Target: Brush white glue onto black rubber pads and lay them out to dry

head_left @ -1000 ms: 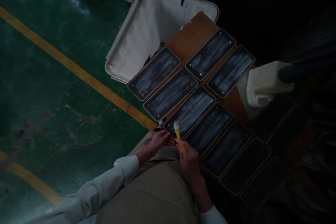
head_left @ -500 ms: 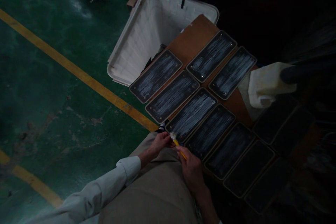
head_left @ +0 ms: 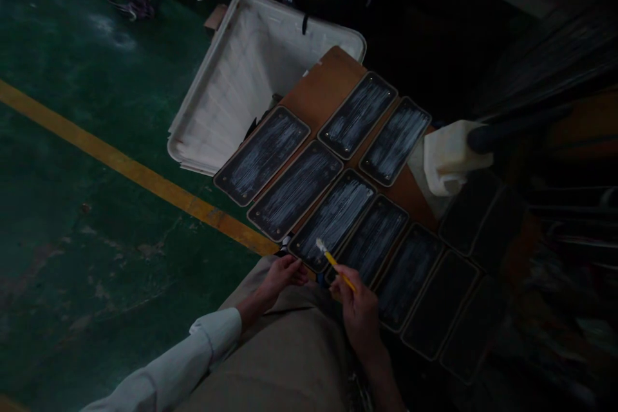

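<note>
My right hand (head_left: 356, 299) is closed around the yellow handle of a small brush (head_left: 332, 259). The brush's pale bristles rest over the near end of a dark rectangular panel (head_left: 335, 215) with rounded corners and white streaks. My left hand (head_left: 284, 272) is by that panel's near corner, its fingers curled together; whether they grip anything is too dark to tell. Beside this panel lie a streaked panel (head_left: 295, 188) on the left and another (head_left: 374, 238) on the right.
Several more dark panels lie on a brown board (head_left: 333, 71), the right ones deep in shadow. A large white bin (head_left: 222, 77) stands beyond on the left. A whitish plastic container (head_left: 447, 154) sits at the right. A yellow line (head_left: 145, 174) crosses the green floor.
The brush has moved away from my left hand onto the streaked panel. My left hand has drawn apart from it. The whole view has shifted, with the scene moving left.
</note>
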Demonstrator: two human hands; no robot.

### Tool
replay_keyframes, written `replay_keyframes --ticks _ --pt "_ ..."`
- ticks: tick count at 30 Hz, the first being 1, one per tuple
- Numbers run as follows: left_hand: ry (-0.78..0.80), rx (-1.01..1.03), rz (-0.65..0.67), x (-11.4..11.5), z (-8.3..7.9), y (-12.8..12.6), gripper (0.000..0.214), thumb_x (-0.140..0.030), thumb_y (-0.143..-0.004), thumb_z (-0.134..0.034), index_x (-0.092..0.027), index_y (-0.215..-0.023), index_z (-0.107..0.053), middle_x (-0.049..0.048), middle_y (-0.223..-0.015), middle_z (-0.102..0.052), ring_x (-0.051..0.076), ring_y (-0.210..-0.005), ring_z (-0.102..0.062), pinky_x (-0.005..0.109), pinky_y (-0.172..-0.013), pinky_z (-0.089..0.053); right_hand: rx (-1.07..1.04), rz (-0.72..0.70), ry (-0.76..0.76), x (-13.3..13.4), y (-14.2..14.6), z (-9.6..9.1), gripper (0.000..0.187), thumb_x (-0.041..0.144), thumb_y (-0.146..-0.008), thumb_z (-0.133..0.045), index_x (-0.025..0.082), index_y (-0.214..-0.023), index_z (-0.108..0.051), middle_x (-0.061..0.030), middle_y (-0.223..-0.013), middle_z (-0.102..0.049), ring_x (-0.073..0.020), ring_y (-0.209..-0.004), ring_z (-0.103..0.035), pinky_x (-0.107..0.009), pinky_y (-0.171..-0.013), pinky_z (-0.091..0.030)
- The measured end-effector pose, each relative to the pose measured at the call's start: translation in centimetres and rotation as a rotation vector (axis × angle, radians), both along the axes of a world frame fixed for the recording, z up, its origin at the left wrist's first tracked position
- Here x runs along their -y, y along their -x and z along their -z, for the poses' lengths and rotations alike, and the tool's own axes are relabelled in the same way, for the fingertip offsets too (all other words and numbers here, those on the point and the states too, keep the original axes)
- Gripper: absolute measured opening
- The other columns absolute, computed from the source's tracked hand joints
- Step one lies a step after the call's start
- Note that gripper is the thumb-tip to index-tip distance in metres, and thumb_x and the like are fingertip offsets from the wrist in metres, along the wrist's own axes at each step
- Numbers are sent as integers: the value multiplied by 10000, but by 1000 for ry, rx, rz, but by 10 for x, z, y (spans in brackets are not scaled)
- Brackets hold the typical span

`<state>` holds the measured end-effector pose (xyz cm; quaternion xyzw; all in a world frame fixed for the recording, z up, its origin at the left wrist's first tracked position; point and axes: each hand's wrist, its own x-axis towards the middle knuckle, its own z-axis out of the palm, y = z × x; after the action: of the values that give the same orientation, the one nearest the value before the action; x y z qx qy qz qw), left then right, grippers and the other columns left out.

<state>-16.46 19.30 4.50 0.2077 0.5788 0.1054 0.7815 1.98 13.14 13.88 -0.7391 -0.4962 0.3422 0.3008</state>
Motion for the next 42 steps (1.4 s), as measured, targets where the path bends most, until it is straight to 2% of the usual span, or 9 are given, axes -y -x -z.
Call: replay_keyframes --ticks 7,12,17,20,24,29,33,36,42 --pt "8 -2 26 2 13 2 382 -525 -752 -747 -177 -788 -594 26 -718 -701 185 -643 -685 280 -615 -543 198 48 -182 -80 -69 22 270 292 -1008 -430 228 -1208 -600 -60 -1035 -740 -152 -850 -732 -287 -806 -578" --pt "-2 -6 47 2 17 4 349 -509 -785 -723 -179 -762 -610 31 -714 -709 187 -648 -682 284 -630 -542 316 5 -192 -110 -75 40 279 289 -1008 -425 182 -1187 -611 -105 -1090 -729 -182 -907 -726 -309 -821 -568" --pt "-33 -12 70 4 27 9 408 -561 -750 -732 -170 -801 -630 52 -755 -716 192 -660 -688 295 -639 -548 211 -102 -110 -76 -39 34 266 225 -1000 -422 205 -1196 -600 -88 -1098 -722 -180 -945 -715 -292 -817 -563" --pt "-21 -13 84 1 24 8 495 -627 -677 -758 -163 -784 -621 56 -746 -708 193 -649 -684 298 -626 -549 59 -59 -93 -58 -32 21 249 245 -1006 -423 217 -1181 -597 -52 -990 -733 -134 -782 -718 -239 -728 -561" --pt "1 -17 79 -5 13 5 547 -662 -630 -764 -161 -789 -613 50 -738 -699 188 -644 -678 297 -622 -545 64 78 -157 -76 -56 21 254 283 -1010 -426 230 -1186 -601 -35 -966 -726 -117 -730 -705 -234 -714 -553" --pt "-19 -29 85 -5 13 5 536 -652 -644 -759 -157 -781 -607 59 -749 -702 194 -654 -683 310 -642 -551 165 34 -177 -101 -61 42 271 278 -1002 -427 217 -1188 -615 -73 -1072 -728 -157 -845 -717 -275 -786 -555" --pt "-1 -26 72 -3 18 7 522 -631 -657 -770 -151 -782 -606 60 -730 -704 193 -645 -685 297 -624 -544 36 -14 -100 -64 -22 36 262 268 -1000 -431 213 -1170 -623 -67 -1064 -732 -146 -832 -712 -258 -776 -556" --pt "-1 -5 70 -2 19 6 513 -610 -671 -774 -142 -805 -615 59 -737 -707 181 -649 -686 281 -626 -547 -137 60 -5 -28 -1 18 243 301 -1000 -445 226 -1133 -634 -21 -880 -728 -125 -712 -694 -226 -687 -553" --pt "6 -47 25 5 19 7 522 -582 -656 -806 -141 -861 -616 59 -791 -712 163 -675 -691 258 -641 -554 -310 400 -11 10 -36 -13 258 389 -994 -447 225 -1098 -617 8 -763 -675 -120 -646 -688 -208 -563 -517"
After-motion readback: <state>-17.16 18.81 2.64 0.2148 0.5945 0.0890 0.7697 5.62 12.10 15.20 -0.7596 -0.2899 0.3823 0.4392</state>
